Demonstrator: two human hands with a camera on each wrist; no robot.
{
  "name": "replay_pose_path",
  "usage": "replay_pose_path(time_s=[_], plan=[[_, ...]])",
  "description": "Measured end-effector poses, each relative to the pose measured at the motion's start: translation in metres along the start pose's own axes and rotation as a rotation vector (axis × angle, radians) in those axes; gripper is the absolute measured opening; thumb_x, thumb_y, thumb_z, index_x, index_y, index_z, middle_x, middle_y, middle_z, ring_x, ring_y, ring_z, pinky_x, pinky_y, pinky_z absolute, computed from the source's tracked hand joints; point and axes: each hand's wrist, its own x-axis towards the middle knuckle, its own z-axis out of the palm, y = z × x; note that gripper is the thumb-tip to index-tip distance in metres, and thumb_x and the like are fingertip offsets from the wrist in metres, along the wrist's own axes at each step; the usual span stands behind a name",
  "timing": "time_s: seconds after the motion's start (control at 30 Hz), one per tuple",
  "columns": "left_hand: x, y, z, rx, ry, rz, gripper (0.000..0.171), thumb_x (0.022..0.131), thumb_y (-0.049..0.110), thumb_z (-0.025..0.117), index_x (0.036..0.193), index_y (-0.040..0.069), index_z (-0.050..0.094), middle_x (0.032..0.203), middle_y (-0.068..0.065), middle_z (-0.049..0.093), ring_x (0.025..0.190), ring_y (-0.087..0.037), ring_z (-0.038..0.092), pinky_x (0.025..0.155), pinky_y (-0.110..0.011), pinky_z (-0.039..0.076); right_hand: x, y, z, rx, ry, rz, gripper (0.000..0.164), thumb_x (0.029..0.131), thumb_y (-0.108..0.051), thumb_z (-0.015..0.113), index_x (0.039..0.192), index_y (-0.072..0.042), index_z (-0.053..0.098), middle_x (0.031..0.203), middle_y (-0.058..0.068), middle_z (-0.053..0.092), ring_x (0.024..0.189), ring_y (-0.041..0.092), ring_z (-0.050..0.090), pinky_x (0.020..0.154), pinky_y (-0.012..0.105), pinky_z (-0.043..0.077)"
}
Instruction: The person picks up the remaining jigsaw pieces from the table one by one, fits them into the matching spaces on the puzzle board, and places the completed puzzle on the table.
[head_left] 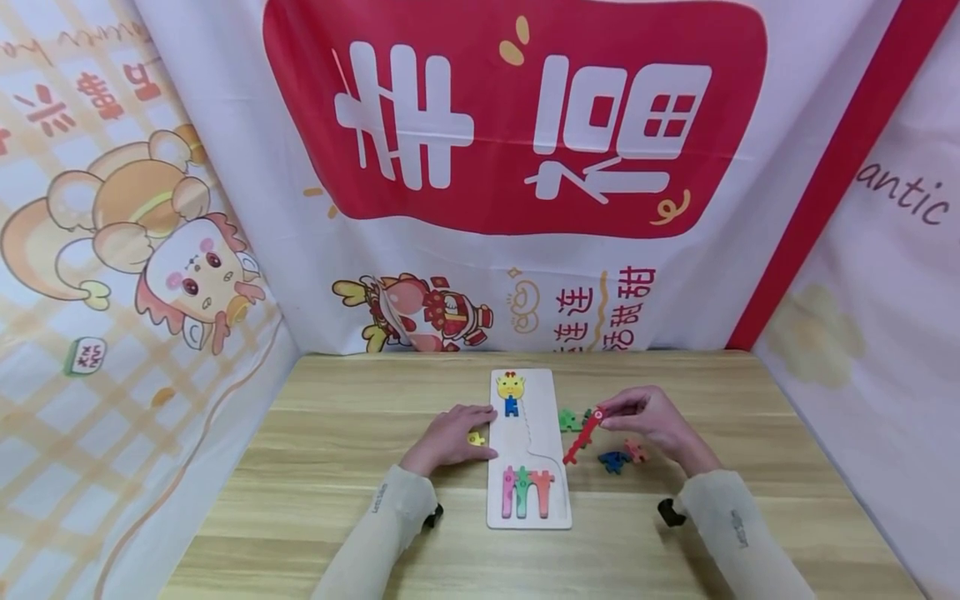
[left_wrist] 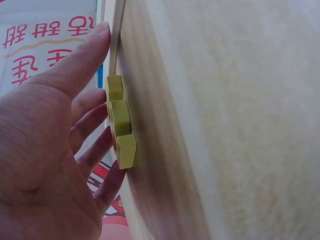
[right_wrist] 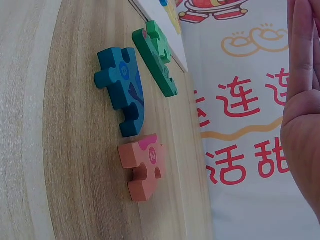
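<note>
My right hand (head_left: 648, 417) pinches a long red puzzle piece (head_left: 585, 435) by its upper end, tilted over the right edge of a white puzzle board (head_left: 542, 433). At the board's left edge rests my left hand (head_left: 452, 437), thumb and fingers spread and touching the edge. A yellow puzzle piece (left_wrist: 120, 117) lies on the table between that thumb and fingers. On the board sit a yellow giraffe-head piece (head_left: 511, 385), a blue piece (head_left: 512, 407) below it, and pink (head_left: 507, 493), green (head_left: 522, 496) and orange (head_left: 542, 492) leg pieces. The red piece is out of the right wrist view.
Right of the board lie a light green piece (head_left: 568, 420), a darker green piece (right_wrist: 155, 62), a blue piece (right_wrist: 122, 87) and a pink piece (right_wrist: 143, 167). The wooden table (head_left: 337, 417) meets printed cloth walls (head_left: 510, 250) at the back and sides.
</note>
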Motion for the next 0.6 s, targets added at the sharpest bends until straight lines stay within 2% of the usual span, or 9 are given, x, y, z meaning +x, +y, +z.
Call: replay_pose_path(time_s=[0.23, 0.47, 0.6], plan=[[0.0011, -0.0012, 0.0007, 0.006, 0.0, -0.007, 0.078, 0.089, 0.06, 0.074, 0.156, 0.031, 0.047, 0.164, 0.007, 0.042, 0.152, -0.026, 0.037, 0.124, -0.057, 0.029, 0.0005, -0.0007, 0.0003, 0.031, -0.011, -0.021, 0.038, 0.083, -0.017, 0.088, 0.113, 0.003, 0.075, 0.096, 0.003, 0.079, 0.084, 0.017, 0.073, 0.079, 0.039, 0.064], [0.0012, -0.0017, 0.0016, 0.016, 0.003, -0.002, 0.079, 0.088, 0.062, 0.073, 0.156, 0.031, 0.048, 0.164, 0.007, 0.043, 0.152, -0.025, 0.037, 0.124, -0.057, 0.029, 0.0005, -0.0001, 0.001, 0.039, -0.01, -0.026, 0.039, 0.082, -0.017, 0.088, 0.112, 0.004, 0.075, 0.094, 0.003, 0.079, 0.082, 0.017, 0.072, 0.074, 0.032, 0.063], [0.0009, -0.0011, 0.0017, 0.012, 0.005, -0.001, 0.078, 0.089, 0.062, 0.073, 0.156, 0.03, 0.048, 0.164, 0.007, 0.043, 0.152, -0.026, 0.037, 0.124, -0.058, 0.029, 0.0011, 0.0028, 0.0004, 0.027, -0.008, -0.022, 0.038, 0.083, -0.017, 0.088, 0.112, 0.004, 0.075, 0.095, 0.004, 0.078, 0.082, 0.018, 0.072, 0.075, 0.032, 0.063]])
